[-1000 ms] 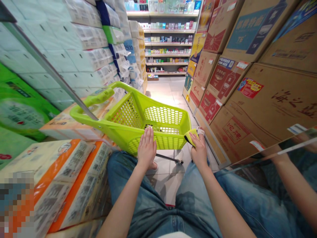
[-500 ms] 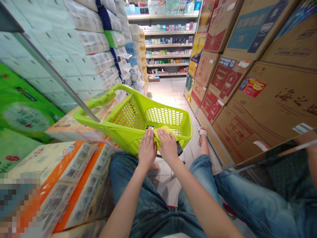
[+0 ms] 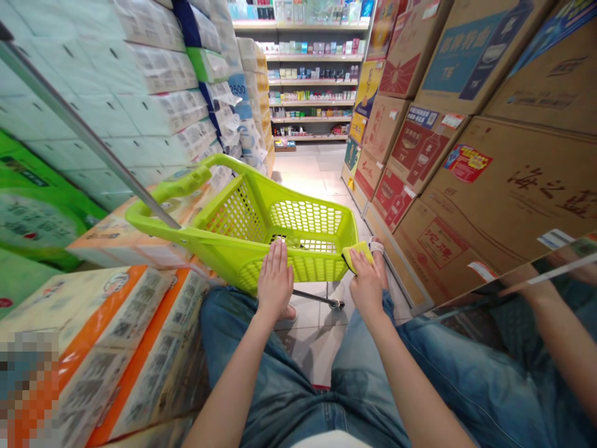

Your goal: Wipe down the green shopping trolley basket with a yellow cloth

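A bright green cart (image 3: 219, 242) stands on the floor (image 3: 319, 165) in front of the person's knees. Its long side faces the person, and its handle (image 3: 186, 180) is at the left end. The left hand (image 3: 276, 280) lies flat on the near side of the cart, around the middle, with its fingers straight and close together. It has nothing in it. The right hand (image 3: 366, 283) holds a yellow cloth (image 3: 360, 249) with a dark edge. The cloth is at the cart's near right corner and looks like it touches it. A little wheel (image 3: 336, 305) shows below. Packs of paper (image 3: 153, 317) are piled on the left, and big brown boxes (image 3: 452, 249) are stacked on the right. Full shelves (image 3: 312, 82) stand at the back.
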{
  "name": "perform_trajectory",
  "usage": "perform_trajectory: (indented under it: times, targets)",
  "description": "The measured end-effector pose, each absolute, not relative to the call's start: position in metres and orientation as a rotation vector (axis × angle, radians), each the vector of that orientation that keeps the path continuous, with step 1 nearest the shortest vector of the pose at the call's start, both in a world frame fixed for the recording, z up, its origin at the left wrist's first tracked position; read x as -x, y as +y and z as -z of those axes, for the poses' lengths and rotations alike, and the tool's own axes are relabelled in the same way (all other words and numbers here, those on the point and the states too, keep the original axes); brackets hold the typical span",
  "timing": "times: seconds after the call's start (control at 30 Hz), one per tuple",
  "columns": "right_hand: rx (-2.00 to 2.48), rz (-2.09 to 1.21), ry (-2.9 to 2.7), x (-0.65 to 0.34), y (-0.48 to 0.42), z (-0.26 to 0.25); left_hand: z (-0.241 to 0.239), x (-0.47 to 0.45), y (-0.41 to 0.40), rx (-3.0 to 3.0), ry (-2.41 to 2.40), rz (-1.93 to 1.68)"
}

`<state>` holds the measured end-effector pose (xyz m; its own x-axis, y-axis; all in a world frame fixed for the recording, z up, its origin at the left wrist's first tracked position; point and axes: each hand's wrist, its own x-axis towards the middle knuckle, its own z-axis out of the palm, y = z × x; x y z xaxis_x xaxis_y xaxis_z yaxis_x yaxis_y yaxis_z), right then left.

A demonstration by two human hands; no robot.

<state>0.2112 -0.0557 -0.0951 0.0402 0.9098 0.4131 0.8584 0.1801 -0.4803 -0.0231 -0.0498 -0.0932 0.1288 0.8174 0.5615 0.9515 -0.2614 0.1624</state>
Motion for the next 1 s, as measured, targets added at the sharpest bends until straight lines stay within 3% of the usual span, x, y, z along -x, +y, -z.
perform_trajectory:
  times: [0.33,0.77,1.0]
  targets:
    - [1.467,-0.195,-2.088,-0.089,-0.043,0.057,0.093,0.025,-0.049,2.168,-1.76,0.799]
    - [1.605,-0.118,-1.798,-0.232,-0.063,0.11,0.095,0.02,-0.05,2.161,-1.773,0.828]
    - [1.689,-0.078,-1.77,-0.203,-0.06,0.099,0.092,0.02,-0.05,2.146,-1.789,0.825]
